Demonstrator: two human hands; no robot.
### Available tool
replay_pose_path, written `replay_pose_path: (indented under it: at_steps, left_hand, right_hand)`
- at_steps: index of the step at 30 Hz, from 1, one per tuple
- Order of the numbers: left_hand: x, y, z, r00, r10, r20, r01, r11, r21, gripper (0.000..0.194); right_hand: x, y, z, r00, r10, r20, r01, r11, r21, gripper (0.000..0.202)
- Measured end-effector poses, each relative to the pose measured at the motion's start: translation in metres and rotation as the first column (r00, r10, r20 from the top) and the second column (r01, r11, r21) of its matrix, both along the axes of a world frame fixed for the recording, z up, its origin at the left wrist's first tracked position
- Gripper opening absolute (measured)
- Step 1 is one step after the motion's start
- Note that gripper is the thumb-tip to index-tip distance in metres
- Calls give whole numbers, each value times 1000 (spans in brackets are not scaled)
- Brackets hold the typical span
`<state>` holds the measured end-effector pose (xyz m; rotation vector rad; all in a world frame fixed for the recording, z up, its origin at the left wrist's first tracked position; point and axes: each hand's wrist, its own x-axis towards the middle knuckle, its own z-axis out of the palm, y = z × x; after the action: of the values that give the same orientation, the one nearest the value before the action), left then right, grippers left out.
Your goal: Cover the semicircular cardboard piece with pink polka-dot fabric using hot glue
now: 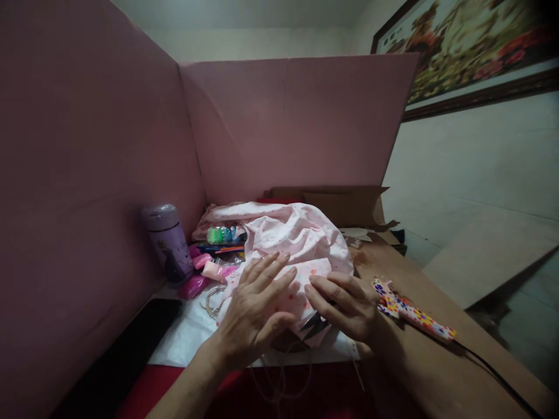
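Note:
Pale pink cloth with small red and orange spots (301, 233) lies bunched in the middle of the work surface. My left hand (257, 302) is over its front part, palm down, with the fingers apart. At the right front of the cloth is my right hand (345, 302), its fingers slightly bent and a dark pair of scissors (315, 327) below them. Whether the right fingers touch the scissors is hard to see; the blades point toward the lower left. Thin pale string (282, 378) hangs in loops at the front edge.
A purple bottle (168, 244) stands at the left, beside pink packets (192, 286) and green and blue items in clear wrap (222, 234). A flower-patterned glue gun (419, 317) with a black cord lies at the right. Brown cardboard (332, 203) is behind the cloth.

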<state>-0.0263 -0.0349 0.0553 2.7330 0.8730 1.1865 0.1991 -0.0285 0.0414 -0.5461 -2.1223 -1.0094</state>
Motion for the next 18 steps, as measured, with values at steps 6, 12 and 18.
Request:
replay_pose_path:
  at_steps: [6, 12, 18]
  left_hand:
    - [8, -1, -1, 983, -121, -141, 104, 987, -123, 80]
    - [6, -4, -2, 978, -189, -90, 169, 965, -200, 96]
    - [10, -1, -7, 985, -60, -162, 55, 998, -39, 82]
  right_hand:
    - [-1, 1, -2, 1000, 23, 0, -23, 999, 30, 18]
    - [1, 1, -1, 1000, 28, -7, -28, 1000, 8, 18]
    - [1, 2, -3, 999, 42, -15, -42, 999, -7, 19]
